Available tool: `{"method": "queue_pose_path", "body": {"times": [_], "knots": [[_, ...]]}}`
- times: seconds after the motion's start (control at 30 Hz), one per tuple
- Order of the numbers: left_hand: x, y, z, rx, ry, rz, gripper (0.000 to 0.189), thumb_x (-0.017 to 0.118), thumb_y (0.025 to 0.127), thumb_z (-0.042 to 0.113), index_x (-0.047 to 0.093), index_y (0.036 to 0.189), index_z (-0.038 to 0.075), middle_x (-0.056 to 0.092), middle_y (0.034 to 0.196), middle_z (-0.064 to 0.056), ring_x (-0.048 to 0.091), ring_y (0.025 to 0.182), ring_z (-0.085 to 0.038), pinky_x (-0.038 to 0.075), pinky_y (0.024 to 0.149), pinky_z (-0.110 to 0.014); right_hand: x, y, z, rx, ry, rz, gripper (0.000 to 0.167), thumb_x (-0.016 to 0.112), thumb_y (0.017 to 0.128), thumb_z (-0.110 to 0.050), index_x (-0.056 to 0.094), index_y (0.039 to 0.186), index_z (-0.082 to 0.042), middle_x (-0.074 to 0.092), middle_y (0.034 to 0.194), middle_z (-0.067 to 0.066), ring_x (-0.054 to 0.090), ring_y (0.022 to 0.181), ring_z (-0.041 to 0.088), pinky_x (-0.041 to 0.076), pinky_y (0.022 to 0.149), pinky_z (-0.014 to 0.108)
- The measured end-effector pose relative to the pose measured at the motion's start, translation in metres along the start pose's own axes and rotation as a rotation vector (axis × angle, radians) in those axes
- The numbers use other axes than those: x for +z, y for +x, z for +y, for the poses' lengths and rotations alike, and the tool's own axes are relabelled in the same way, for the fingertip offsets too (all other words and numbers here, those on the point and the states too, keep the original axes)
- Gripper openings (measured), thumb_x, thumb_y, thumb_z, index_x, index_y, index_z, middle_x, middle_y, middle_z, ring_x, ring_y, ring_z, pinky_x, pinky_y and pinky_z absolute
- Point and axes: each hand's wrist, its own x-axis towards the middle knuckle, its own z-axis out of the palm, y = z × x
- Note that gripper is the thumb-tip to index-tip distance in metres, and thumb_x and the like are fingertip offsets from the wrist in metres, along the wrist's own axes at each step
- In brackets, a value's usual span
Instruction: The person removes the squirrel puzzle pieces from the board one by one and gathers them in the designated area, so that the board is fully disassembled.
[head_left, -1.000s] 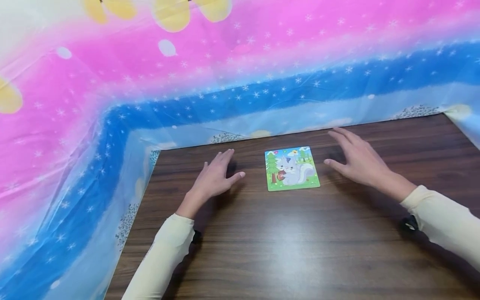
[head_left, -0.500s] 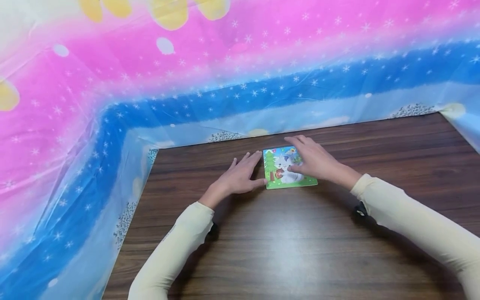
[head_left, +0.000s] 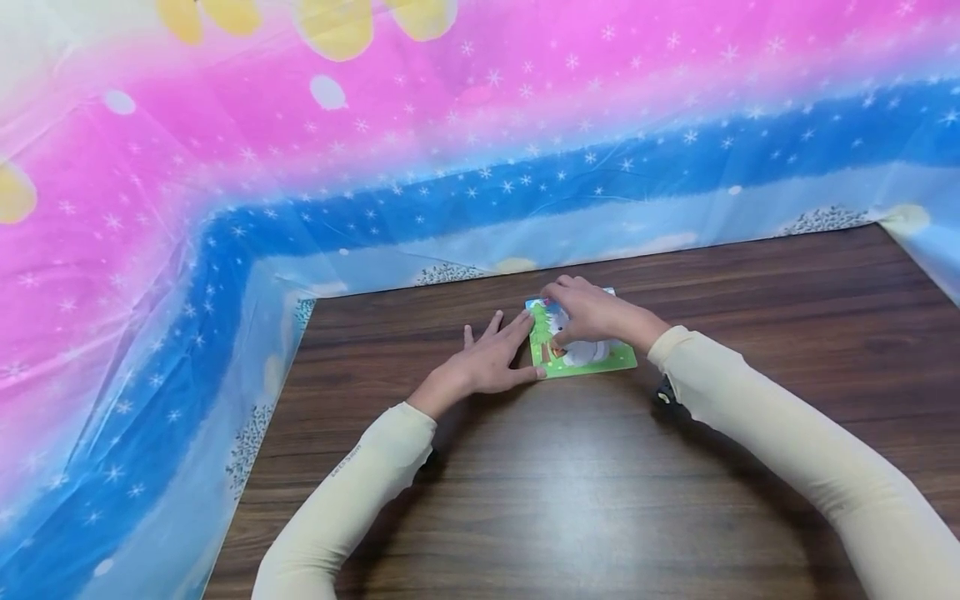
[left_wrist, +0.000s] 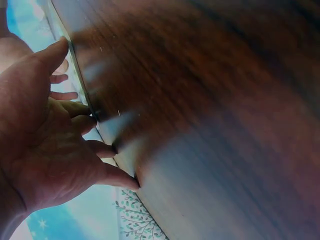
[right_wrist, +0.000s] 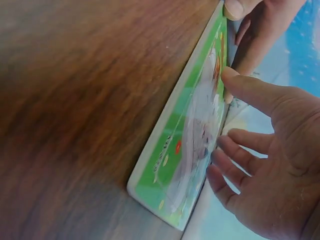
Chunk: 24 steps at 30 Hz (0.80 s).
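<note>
A: What's nearest?
B: Two cream sleeves are reaching in over the near part of the table, and something black is showing under the right cuff.
A: And the hands?
B: They're standing closer in than a second ago. The left hand, now touching the left edge of the picture board, is keeping its fingers straight and spread, thumb resting at the board's near left corner, gripping nothing.
A: The other?
B: The right hand is arching over the board, loosely curved, with a wide gap showing between thumb and fingers. I'm seeing nothing in its grasp; whether its fingertips are pressing the board, I can't tell.
A: Is the board shifting?
B: No, it's lying flat in much the same spot, near the table's far edge.
A: What's in the way?
B: The right hand is hiding the upper middle of the picture.
A: Room?
B: Brown wood is stretching broadly toward the person and the right side; behind the board just a narrow strip is running to the far edge. There a pink-and-blue cloth is rising, also hanging along the left edge.
</note>
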Motion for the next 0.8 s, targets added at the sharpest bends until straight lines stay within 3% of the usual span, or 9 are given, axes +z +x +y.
{"method": "queue_pose_path", "body": {"times": [0.23,0.6,0.8], "knots": [[0.009,0.014,-0.009,-0.01,0.012,-0.039,0.097,0.052,0.099,0.074,-0.002,0.171,0.038,-0.01,0.178,0.016,-0.014,0.167,-0.028,-0.014,0.123,-0.076,0.001,0.004,0.001,0.021,-0.071,-0.008,0.074,0.087,0.088,-0.04,0.057,0.148,-0.008,0.054,0.147,0.015,0.049,0.136,0.036,0.047,0.113,0.056],[0.005,0.005,-0.006,-0.014,0.005,-0.045,0.096,0.049,0.099,0.076,-0.005,0.17,0.038,-0.011,0.178,0.017,-0.016,0.166,-0.027,-0.013,0.124,-0.076,-0.008,0.021,-0.004,0.063,-0.131,-0.069,0.075,0.092,0.08,-0.049,0.062,0.137,-0.011,0.059,0.138,0.012,0.05,0.129,0.032,0.046,0.112,0.055],[0.004,0.004,-0.004,-0.015,0.015,-0.042,0.096,0.047,0.099,0.077,-0.006,0.17,0.038,-0.011,0.178,0.016,-0.016,0.167,-0.027,-0.011,0.124,-0.077,-0.01,0.029,0.001,0.089,-0.082,-0.108,0.068,0.094,0.078,-0.047,0.06,0.128,-0.015,0.056,0.136,0.009,0.048,0.128,0.03,0.042,0.112,0.057]]}}
